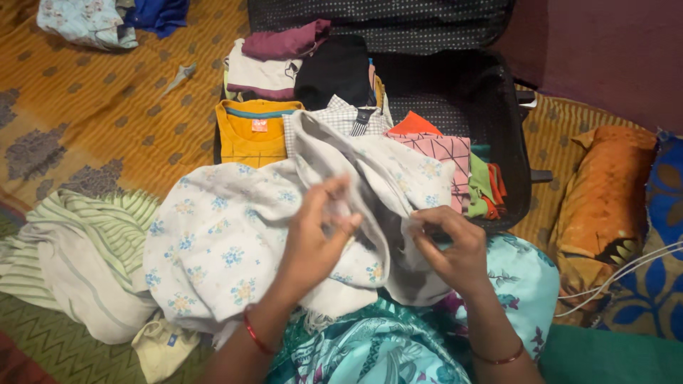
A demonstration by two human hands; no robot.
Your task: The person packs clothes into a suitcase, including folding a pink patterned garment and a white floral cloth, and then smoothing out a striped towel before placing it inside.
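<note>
Bed edge: hands (313,242) gripping floral garment (220,242).

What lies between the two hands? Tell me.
Head view: a bunched fold of the white floral cloth fills the gap between the left hand and the right hand; both grip it.

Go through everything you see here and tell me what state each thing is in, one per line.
Suitcase: open, partly packed.
Floral cloth: unfolded, bunched, held by both hands.
Left hand: gripping the cloth.
Right hand: pinching the cloth.
Yellow shirt: folded, in the suitcase.
Pink checked cloth: folded, in the suitcase.
Striped cloth: loose, crumpled beside the lap.
</note>
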